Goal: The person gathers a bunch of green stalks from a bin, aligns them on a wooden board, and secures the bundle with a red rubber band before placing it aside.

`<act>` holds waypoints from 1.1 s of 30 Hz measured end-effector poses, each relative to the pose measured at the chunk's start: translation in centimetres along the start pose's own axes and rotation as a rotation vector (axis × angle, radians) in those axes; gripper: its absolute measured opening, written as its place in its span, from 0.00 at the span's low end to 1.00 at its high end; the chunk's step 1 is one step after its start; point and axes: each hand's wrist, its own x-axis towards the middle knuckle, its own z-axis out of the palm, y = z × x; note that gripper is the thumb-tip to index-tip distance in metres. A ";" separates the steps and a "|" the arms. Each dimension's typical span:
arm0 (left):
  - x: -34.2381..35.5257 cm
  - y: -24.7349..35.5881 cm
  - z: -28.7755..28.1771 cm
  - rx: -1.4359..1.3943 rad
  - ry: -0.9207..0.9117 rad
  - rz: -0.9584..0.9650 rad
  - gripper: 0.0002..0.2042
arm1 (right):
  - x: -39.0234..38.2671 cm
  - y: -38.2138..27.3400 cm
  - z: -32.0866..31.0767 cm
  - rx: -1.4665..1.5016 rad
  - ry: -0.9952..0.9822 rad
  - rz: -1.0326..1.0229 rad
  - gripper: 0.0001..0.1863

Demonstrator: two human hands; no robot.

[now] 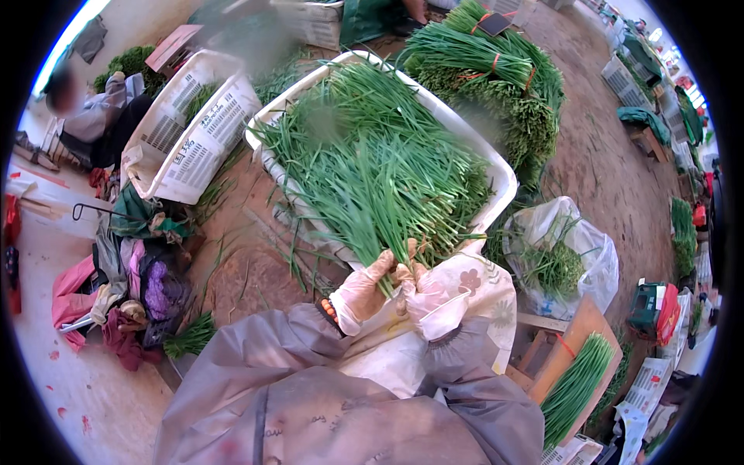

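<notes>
A white plastic crate (pixel 504 182) in front of me is heaped with long, thin green chives (pixel 372 163). Both my hands wear pale, thin gloves and meet at the crate's near edge. My left hand (pixel 363 293) is closed round the lower ends of some chives, whose leaves run up into the heap. Close beside it, my right hand (pixel 425 288) has its fingers bent and pinched on the same stalks. A pale cloth with a flower print (pixel 474 283) lies under my right wrist and over my lap.
Tied chive bundles (pixel 496 70) are piled behind the crate. Another white crate (pixel 194 147) stands to the left, with a seated person (pixel 101 108) beyond. A clear bag of trimmings (pixel 562 260) and a wooden stand (pixel 585 364) bearing a bundle are at right; clothes (pixel 128 287) lie left.
</notes>
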 end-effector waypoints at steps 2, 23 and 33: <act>0.0 0.3 0.6 0.057 -0.279 -0.038 0.25 | -0.1 -1.0 0.0 -0.336 -0.024 -0.031 0.12; -2.6 2.7 0.6 0.206 -0.005 -0.086 0.10 | -2.5 -2.6 -3.3 0.257 -0.205 -0.173 0.08; -3.8 1.6 1.8 0.671 0.005 -0.106 0.13 | 3.7 -6.5 -7.5 0.633 -0.189 -0.238 0.33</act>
